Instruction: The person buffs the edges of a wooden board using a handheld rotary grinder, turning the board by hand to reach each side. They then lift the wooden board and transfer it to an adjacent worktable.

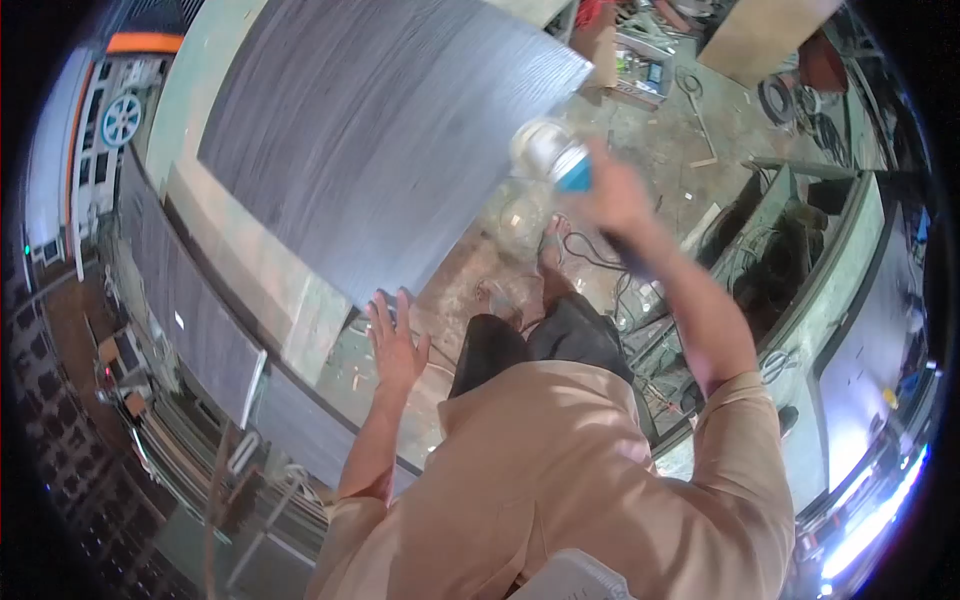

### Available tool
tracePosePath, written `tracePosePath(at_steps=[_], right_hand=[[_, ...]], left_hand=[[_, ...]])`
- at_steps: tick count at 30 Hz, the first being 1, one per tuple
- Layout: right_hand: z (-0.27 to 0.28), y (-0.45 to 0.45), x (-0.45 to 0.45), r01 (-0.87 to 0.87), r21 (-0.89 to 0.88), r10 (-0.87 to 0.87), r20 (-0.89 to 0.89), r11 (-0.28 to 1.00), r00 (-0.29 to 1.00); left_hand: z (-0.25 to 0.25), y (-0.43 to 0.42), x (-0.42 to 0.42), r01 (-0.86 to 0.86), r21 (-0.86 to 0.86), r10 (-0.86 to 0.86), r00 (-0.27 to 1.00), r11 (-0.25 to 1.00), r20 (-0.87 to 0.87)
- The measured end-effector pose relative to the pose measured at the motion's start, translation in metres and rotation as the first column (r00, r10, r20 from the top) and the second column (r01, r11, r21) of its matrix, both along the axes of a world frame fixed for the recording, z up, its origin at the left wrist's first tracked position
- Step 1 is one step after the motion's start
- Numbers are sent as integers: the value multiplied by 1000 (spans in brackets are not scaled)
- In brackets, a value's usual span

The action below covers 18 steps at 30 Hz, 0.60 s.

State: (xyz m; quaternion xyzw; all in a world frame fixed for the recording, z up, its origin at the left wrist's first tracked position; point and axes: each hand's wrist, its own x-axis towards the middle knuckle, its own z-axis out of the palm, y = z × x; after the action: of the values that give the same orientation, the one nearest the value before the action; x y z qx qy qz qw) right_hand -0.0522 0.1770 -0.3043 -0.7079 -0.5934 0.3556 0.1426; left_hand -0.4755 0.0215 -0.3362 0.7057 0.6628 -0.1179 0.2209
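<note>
A dark grey wood-grain panel (390, 130) lies at an angle on a pale worktop (250, 235). My left hand (397, 345) is at the panel's near corner with its fingers spread, the fingertips touching or just beside the edge. At the panel's right edge, my right hand (615, 195) grips a handheld power tool (556, 155), silver-white and teal with a pale round front. Motion blurs the hand and the tool, so whether the tool touches the edge I cannot tell. A dark cord runs down near my wrist.
Cables (625, 290) lie on the floor by my bare feet (552, 245). A box of small items (645, 75) stands at the back right. To my right is an open wooden frame (815, 265); to my left, another dark panel (185, 265) and a machine with a handwheel (121, 121).
</note>
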Motion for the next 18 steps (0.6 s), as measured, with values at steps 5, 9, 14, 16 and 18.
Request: tracePosePath(at_steps=[5,9,14,16,18], right_hand=[[-4,30,27,208,69,-204,-63,976,977],[-9,-15,-35,106,50,-103,-64,993,993],[-4,-87,-152,-270,-115,263,-73,956,962],[0,-105,-176,-376,-94,371,-69,922,926],[2,-105,-176,-345,-117,337,-76,931,938]], left_hand=[[-2,-18,-13,-28,3,28,998,1000,-52],[-5,-27,-25,-27,46,26,999,999,39],[-5,-33,-38,-28,51,25,998,998,63],[-8,-36,-47,-25,55,22,998,998,64],[-11,-43,-57,-44,67,40,998,997,56]])
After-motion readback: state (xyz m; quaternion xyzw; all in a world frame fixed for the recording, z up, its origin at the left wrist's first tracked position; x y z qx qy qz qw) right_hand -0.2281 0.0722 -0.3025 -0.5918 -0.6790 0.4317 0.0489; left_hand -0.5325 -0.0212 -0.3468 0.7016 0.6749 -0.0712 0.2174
